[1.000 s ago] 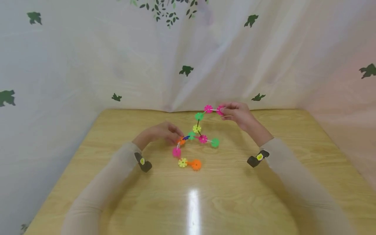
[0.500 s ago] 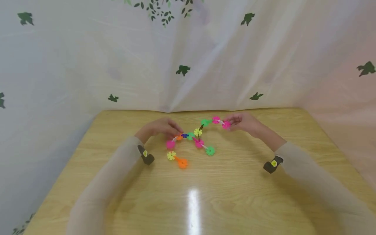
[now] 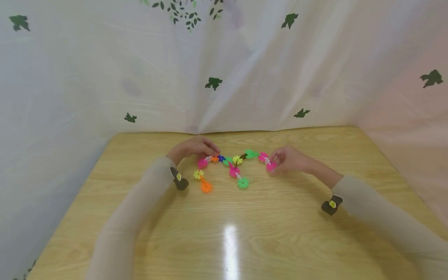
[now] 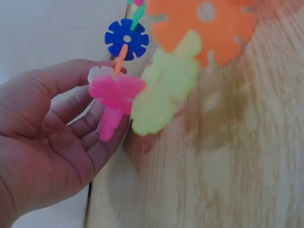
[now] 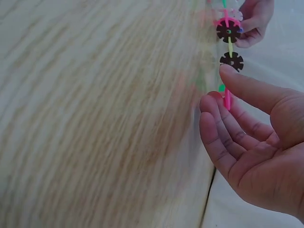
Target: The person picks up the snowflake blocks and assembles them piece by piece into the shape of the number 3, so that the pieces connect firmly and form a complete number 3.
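Interlocking plastic notched discs form a branching chain (image 3: 238, 160) across the far half of the table, in orange, yellow, pink, blue, green, white and brown. At its left part my left hand (image 3: 196, 147) holds it near the orange and blue discs (image 3: 221, 158); the left wrist view shows the fingers curled behind a pink disc (image 4: 114, 90). My right hand (image 3: 290, 159) holds the right end, a pink disc (image 3: 271, 166), between thumb and fingers. From the middle hangs a branch ending in a green disc (image 3: 243, 182). An orange disc (image 3: 207, 187) ends the left side.
The wooden table (image 3: 280, 233) reaches back to a pale curtain (image 3: 168, 97) printed with green birds and leaves. Black camera straps (image 3: 179, 179) sit on both wrists over long sleeves. A light reflection lies on the near tabletop.
My right hand has moved the chain's right end nearer and a little rightward, lowering its raised arch into a flatter line. The left end has shifted left and away; my left hand has moved slightly away.
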Available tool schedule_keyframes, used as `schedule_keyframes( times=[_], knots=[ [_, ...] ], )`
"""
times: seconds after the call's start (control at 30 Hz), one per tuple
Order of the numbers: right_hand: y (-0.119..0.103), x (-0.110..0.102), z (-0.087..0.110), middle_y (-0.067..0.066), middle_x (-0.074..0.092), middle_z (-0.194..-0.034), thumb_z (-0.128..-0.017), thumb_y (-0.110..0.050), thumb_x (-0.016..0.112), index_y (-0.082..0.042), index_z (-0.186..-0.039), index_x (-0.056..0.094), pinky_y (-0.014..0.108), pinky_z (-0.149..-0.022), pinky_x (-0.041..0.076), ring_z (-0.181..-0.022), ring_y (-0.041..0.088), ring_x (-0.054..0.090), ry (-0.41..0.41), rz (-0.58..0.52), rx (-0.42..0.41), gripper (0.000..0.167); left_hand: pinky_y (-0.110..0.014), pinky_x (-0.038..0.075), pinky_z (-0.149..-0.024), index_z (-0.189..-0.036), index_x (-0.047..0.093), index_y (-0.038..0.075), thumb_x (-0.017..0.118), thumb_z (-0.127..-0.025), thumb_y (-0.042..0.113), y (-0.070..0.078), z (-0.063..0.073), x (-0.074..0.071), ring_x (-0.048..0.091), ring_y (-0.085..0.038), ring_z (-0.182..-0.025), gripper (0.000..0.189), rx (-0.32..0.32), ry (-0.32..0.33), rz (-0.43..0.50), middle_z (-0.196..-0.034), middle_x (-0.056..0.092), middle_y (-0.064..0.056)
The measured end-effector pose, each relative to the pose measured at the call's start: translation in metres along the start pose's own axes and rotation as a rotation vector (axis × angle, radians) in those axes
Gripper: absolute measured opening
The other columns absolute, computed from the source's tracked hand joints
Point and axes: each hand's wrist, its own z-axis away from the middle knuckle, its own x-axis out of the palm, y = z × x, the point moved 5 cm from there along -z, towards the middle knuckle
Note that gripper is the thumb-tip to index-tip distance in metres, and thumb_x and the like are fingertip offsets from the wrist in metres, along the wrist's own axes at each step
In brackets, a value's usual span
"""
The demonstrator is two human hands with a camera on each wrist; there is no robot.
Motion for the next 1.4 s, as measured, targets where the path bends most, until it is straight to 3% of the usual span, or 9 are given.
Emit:
schedule_keyframes(
  times=[0.3, 0.53, 0.77, 0.93, 1.1, 1.23, 1.4],
  knots=[
    [0.003, 0.004, 0.003, 0.007, 0.068, -0.08, -0.081, -0.012, 0.085, 0.003, -0.106, 0.065, 0.024, -0.057, 0.05, -0.064, 0.012, 0.057, -0.072, 0.022, -0.018, 0.035, -0.038, 0.052, -0.107, -0.13, 0.067, 0.006, 0.068, -0.097, 0.022, 0.0, 0.007, 0.0, 0.064, -0.024, -0.114, 0.037, 0.01, 0.032, 0.025, -0.132, 0.068, -0.012],
    [0.0, -0.014, -0.002, 0.013, 0.073, -0.098, -0.09, -0.015, 0.077, 0.0, -0.118, 0.065, 0.033, -0.069, 0.06, -0.079, 0.02, 0.069, -0.088, 0.047, -0.028, 0.034, -0.042, 0.057, -0.1, -0.137, 0.06, 0.003, 0.067, -0.098, 0.025, -0.003, 0.035, -0.008, 0.068, -0.028, -0.112, 0.045, 0.07, 0.114, 0.067, -0.13, 0.068, -0.016],
    [-0.004, -0.025, -0.017, 0.027, 0.07, -0.116, -0.092, -0.005, 0.074, 0.007, -0.132, 0.057, 0.036, -0.076, 0.061, -0.093, 0.026, 0.072, -0.118, -0.007, -0.066, 0.045, -0.034, 0.059, -0.09, -0.134, 0.06, -0.004, 0.068, -0.096, 0.012, -0.015, 0.06, -0.009, 0.065, -0.023, -0.105, 0.042, 0.139, 0.186, 0.107, -0.129, 0.065, -0.022],
    [0.0, -0.024, -0.03, 0.026, 0.067, -0.124, -0.093, -0.003, 0.071, 0.002, -0.141, 0.054, 0.034, -0.087, 0.061, -0.108, 0.03, 0.069, -0.213, 0.006, -0.062, 0.051, -0.03, 0.058, -0.086, -0.135, 0.059, -0.003, 0.073, -0.093, 0.014, -0.025, 0.071, -0.001, 0.063, -0.028, -0.111, 0.047, 0.087, 0.212, 0.098, -0.13, 0.064, -0.022],
    [0.004, -0.02, -0.039, 0.021, 0.068, -0.124, -0.092, -0.003, 0.071, -0.004, -0.144, 0.054, 0.031, -0.089, 0.059, -0.108, 0.024, 0.068, -0.303, -0.005, -0.042, 0.055, -0.035, 0.058, -0.092, -0.133, 0.06, 0.002, 0.082, -0.087, 0.023, -0.028, 0.073, 0.008, 0.063, -0.032, -0.117, 0.056, -0.002, 0.256, 0.05, -0.131, 0.065, -0.02],
    [0.005, -0.017, -0.042, 0.019, 0.068, -0.12, -0.092, -0.004, 0.071, -0.001, -0.143, 0.054, 0.028, -0.083, 0.058, -0.1, 0.018, 0.067, -0.334, -0.017, -0.049, 0.054, -0.034, 0.058, -0.092, -0.132, 0.06, 0.004, 0.084, -0.085, 0.024, -0.027, 0.07, 0.013, 0.065, -0.03, -0.113, 0.056, -0.061, 0.312, 0.02, -0.128, 0.067, -0.018],
    [0.007, -0.013, -0.044, 0.016, 0.069, -0.109, -0.09, -0.002, 0.072, 0.004, -0.139, 0.056, 0.025, -0.073, 0.056, -0.087, 0.013, 0.064, -0.322, -0.023, -0.076, 0.052, -0.028, 0.056, -0.086, -0.121, 0.066, 0.004, 0.087, -0.082, 0.022, -0.027, 0.063, 0.015, 0.066, -0.024, -0.102, 0.048, -0.084, 0.376, -0.014, -0.116, 0.071, -0.014]
  ],
)
